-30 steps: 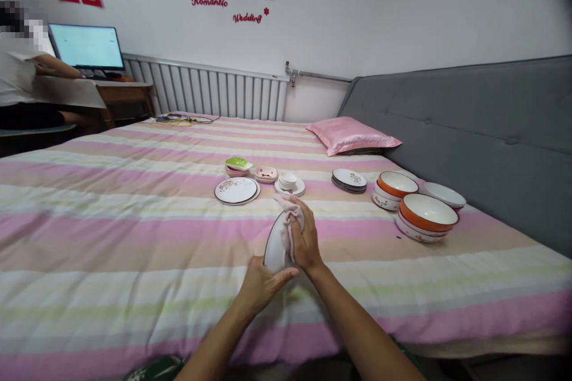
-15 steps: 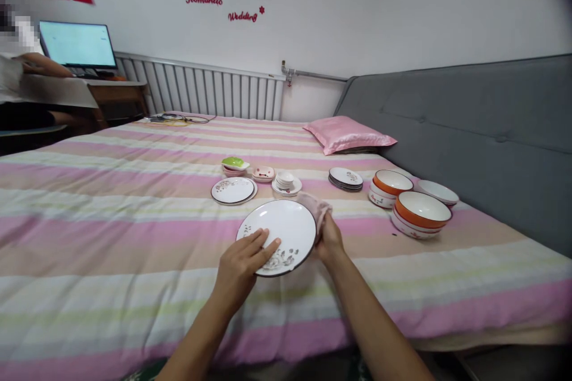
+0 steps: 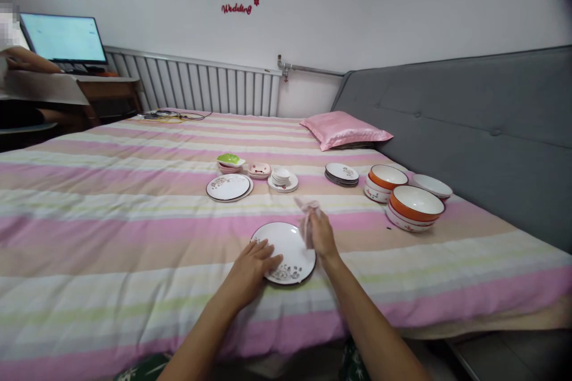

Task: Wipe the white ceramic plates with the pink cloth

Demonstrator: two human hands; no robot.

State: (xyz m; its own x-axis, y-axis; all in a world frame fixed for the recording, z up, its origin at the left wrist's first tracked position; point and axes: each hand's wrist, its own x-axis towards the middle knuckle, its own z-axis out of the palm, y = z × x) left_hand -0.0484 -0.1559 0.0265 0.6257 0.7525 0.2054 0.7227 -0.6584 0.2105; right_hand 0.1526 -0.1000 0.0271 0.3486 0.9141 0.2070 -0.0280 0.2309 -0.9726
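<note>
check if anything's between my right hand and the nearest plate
The pink cloth, held in your right hand, comes between it and the nearest plate, at the plate's right edge; nothing else visible does.

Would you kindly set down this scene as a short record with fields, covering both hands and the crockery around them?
Left hand: fingers spread over the left side of a plate
Right hand: grips a crumpled cloth by the plate's right edge
Plate details: white, dark rim, floral pattern
Surface: striped bedspread
Beyond, left: flowered plates, with a green dish behind
Beyond, right: stacked smaller plates
Far right: bowl stacks topped with orange bowls
Background: pink pillow near a gray headboard
</note>
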